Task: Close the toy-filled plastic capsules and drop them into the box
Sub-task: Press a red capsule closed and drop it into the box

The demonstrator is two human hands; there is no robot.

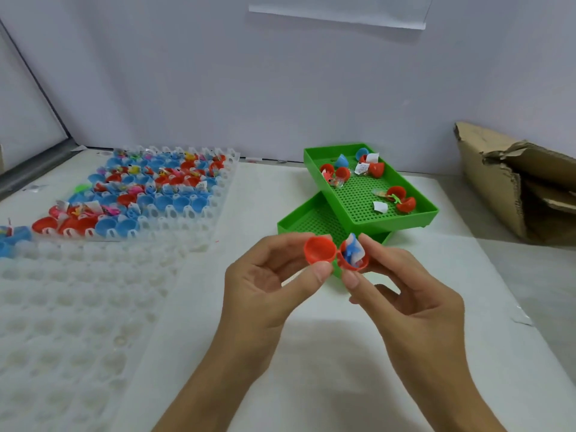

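**Inspector A:** Capsule [336,255], red and hinged, is held open at the centre of the frame, above the white table [311,353]. The empty half is pinched between thumb and fingers of the left hand [265,288]; the filled half is pinched likewise by the right hand [408,294]. Both grips are clamped on the capsule. A blue toy with a white paper slip [353,252] is seen standing out of the right-hand half.

**Inspector B:** Noted. The halves are recorded as not yet closed. Where is the box?

**Inspector A:** A cardboard box [498,182] is seen at the right edge of the frame, flaps bent, well apart from the hands.

**Inspector B:** Remaining stock?

**Inspector A:** Two green perforated trays [414,226] are stacked askew just beyond the hands, right of centre; several open red and blue capsules and paper slips lie in the upper one. At the left of the frame, a clear moulded tray [187,219] is filled with red and blue capsule halves. An unfilled moulded tray [78,307] is recorded at the lower left.
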